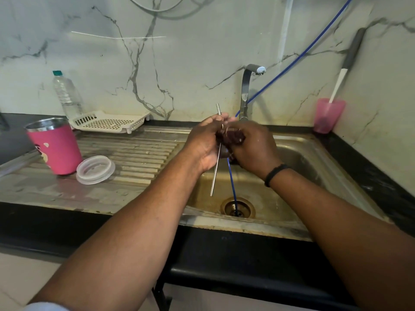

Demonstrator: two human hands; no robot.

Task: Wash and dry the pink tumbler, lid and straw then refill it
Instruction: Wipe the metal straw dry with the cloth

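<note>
Over the sink point(298, 153) at the centre of the frame, the left hand point(205, 143) curls its fingers round a metal straw point(215, 173), which runs from above the knuckles down toward the basin, slightly tilted. The right hand point(253, 149) grips a dark scrubber point(229, 136) pressed against the straw between the two hands. A blue tube point(231, 182) drops from the hands into the drain point(238, 207). The tap point(247, 86) stands behind the hands. At the left of the frame the pink tumbler point(55, 147) stands upright on the draining surface point(134, 153), its clear lid point(95, 169) lying just beside it. Behind them sit a white rack point(110, 122) and a plastic bottle point(66, 93). At the right, a pink cup point(327, 115) holds a brush point(345, 63).
</note>
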